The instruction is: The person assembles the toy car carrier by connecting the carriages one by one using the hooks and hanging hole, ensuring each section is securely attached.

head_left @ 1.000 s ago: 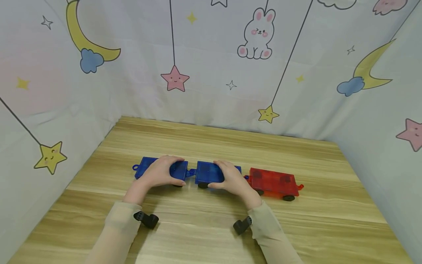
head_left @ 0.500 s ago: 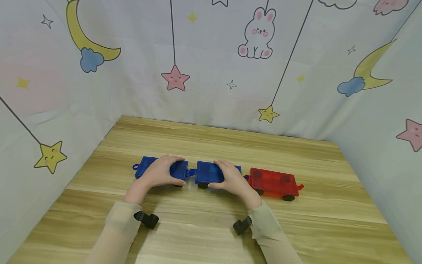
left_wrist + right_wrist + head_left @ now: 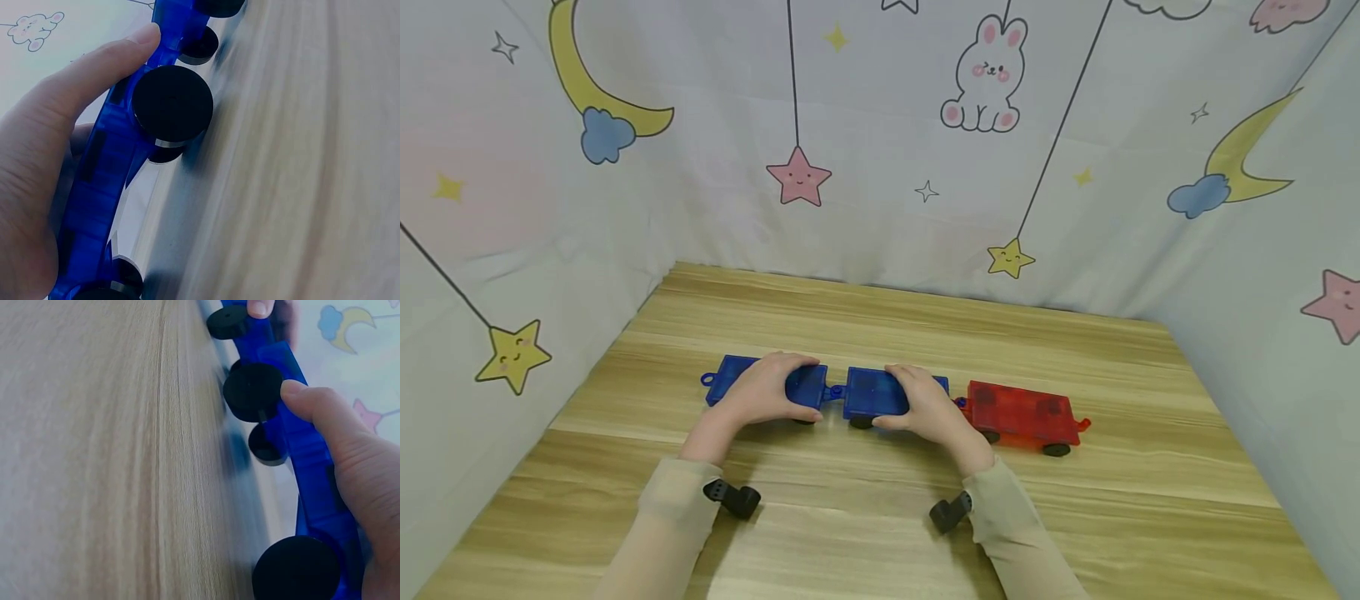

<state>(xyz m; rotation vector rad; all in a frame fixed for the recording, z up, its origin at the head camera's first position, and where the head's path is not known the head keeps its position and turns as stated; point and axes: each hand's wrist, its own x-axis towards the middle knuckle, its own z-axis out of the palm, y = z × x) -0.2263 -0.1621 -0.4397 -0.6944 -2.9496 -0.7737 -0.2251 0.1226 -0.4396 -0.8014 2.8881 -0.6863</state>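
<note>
Three flat toy train cars stand in a row on the wooden table. My left hand (image 3: 765, 390) grips the left blue car (image 3: 807, 387), thumb along its near side and fingers over the far edge. The middle blue car (image 3: 871, 392) is held the same way by my right hand (image 3: 923, 405). A small blue coupling (image 3: 835, 392) joins these two. Right of them stands the red car (image 3: 1021, 412), its left end meeting the middle car's coupling behind my right hand. Black wheels show under the left car (image 3: 100, 181) and under the middle car (image 3: 312, 469) in the wrist views.
The wood-grain table (image 3: 850, 517) reaches back to a pale curtain (image 3: 880, 225) printed with moons, stars and a rabbit. Curtain walls also stand at the left and right. A black wrist camera (image 3: 733, 499) sits on my left sleeve, another camera (image 3: 951, 512) on the right.
</note>
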